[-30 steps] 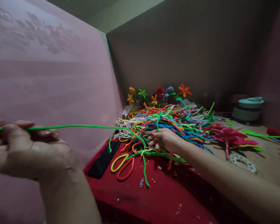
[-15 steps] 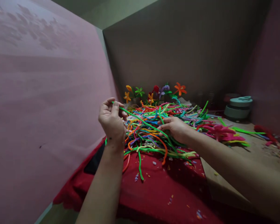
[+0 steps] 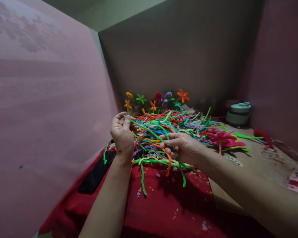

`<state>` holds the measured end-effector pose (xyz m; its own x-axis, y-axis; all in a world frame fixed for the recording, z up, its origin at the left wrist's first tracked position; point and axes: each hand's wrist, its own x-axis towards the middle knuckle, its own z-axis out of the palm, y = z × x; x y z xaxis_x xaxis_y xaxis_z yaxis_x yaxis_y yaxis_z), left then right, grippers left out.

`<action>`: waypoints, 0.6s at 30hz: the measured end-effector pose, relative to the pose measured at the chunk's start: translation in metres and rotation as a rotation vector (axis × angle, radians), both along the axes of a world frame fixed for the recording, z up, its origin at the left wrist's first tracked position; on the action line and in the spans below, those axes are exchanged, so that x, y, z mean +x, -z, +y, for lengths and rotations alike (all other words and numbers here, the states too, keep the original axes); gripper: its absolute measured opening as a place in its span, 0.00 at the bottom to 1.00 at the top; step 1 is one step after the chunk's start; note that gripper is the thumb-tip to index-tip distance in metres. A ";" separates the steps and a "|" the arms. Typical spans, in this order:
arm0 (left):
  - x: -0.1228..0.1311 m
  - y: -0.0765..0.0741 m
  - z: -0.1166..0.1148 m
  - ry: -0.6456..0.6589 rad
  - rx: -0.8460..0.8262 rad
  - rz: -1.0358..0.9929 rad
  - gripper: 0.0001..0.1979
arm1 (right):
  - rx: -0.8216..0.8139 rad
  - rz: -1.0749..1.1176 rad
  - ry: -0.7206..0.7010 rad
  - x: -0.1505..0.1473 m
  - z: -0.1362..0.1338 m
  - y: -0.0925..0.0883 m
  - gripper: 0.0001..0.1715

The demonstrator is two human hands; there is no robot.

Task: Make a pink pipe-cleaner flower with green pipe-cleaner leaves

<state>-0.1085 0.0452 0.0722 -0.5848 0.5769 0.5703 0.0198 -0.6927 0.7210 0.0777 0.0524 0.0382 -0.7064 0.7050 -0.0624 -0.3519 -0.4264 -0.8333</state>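
Between thumb and fingers, my left hand (image 3: 123,132) pinches one end of a green pipe cleaner (image 3: 147,128). That stem slants down to the right, to my right hand (image 3: 180,145), whose fingers are closed on it farther along. A green length hangs below my right hand. Under and behind both hands spreads a tangled heap of pipe cleaners (image 3: 149,142) in many colours. An orange pipe cleaner (image 3: 169,163) droops from the heap beside my right fingers.
Pipe-cleaner flowers (image 3: 183,96) stand behind the heap. A pink flower (image 3: 221,138) lies to the right, with a teal lidded container (image 3: 238,114) farther back. A dark phone (image 3: 96,175) rests on the red cloth (image 3: 159,211) by my left forearm. Fuzz scraps dot the cloth.
My right hand has moved down and closed on the green pipe cleaner. My left hand still pinches its end, slightly lower. The view has shifted a little to the right.
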 end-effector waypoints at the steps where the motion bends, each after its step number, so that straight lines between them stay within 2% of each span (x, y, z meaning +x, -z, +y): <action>1: 0.000 0.001 -0.001 0.057 -0.030 -0.039 0.11 | -0.002 0.017 0.014 0.000 -0.002 -0.001 0.14; 4: 0.005 0.006 -0.004 0.320 -0.200 -0.058 0.15 | -0.019 0.053 0.062 0.002 -0.006 -0.003 0.13; 6: 0.013 0.012 -0.008 0.514 -0.368 0.048 0.15 | -0.027 0.056 0.091 0.003 -0.008 -0.004 0.13; 8: 0.025 0.019 -0.013 0.654 -0.522 0.170 0.12 | -0.009 0.065 0.106 0.005 -0.008 -0.001 0.12; 12: 0.046 0.032 -0.016 0.735 -0.590 0.214 0.08 | 0.059 0.113 0.091 0.013 -0.006 0.006 0.05; 18: 0.050 0.027 -0.014 0.792 -0.562 0.146 0.09 | -0.061 0.135 -0.016 0.037 -0.005 0.011 0.12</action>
<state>-0.0587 0.0315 0.0450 0.1429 0.9814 0.1282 -0.1874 -0.1004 0.9771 0.1143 0.0475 0.0274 -0.7222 0.6916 -0.0079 -0.4522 -0.4808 -0.7512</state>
